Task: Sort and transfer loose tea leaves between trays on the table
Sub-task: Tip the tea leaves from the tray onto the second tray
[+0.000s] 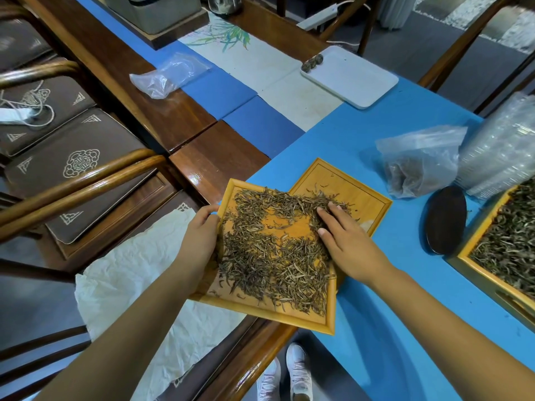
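Observation:
A square wooden tray [260,315] covered with loose brown tea leaves [269,256] is tilted over the table's near edge. My left hand [199,241] grips its left rim. My right hand [344,238] lies flat on the leaves at the tray's far right, fingers spread. Under its far corner sits a second wooden tray [356,189], nearly bare, with a few leaves spilling onto it. A third tray [463,257] full of tea leaves [509,241] stands at the right edge.
A dark oval dish [445,219], a plastic bag of tea [417,163] and stacked clear cups [503,146] sit at the right. A white tray [356,79] with tea balls lies far back. An empty bag [168,73], chairs and white paper [139,273] are on the left.

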The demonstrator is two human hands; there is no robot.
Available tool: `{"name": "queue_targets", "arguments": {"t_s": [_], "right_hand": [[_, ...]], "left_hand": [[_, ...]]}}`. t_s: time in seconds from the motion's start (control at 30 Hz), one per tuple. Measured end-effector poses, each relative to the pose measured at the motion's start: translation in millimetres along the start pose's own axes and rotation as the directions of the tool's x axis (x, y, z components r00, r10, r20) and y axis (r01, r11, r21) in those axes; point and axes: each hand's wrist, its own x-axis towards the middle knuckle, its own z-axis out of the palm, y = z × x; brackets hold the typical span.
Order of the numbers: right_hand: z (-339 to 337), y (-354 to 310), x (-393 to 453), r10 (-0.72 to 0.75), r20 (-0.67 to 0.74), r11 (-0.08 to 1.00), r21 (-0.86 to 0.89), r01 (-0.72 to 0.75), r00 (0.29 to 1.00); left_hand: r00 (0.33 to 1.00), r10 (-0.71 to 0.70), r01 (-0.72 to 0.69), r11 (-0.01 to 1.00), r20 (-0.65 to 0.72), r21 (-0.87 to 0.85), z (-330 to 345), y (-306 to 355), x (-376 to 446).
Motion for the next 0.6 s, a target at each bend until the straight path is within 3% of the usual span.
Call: {"name": "queue_targets", "arguments": {"t_s": [0.33, 0.6], "right_hand": [[0.3, -76.2, 38.5, -0.209, -0.021, 0.977, -0.033, 0.209, 0.978], [15.3, -68.6, 35.0, -0.207, 0.055, 0.969, -0.123, 0.212, 0.977]], "left_hand": [[0.999, 0.044, -0.044, 0.997, 0.016, 0.059, 16.2, 3.0, -5.8], [1.0, 0.024, -0.024, 0.998, 0.002, 0.05, 15.8, 2.9, -4.0]]}}
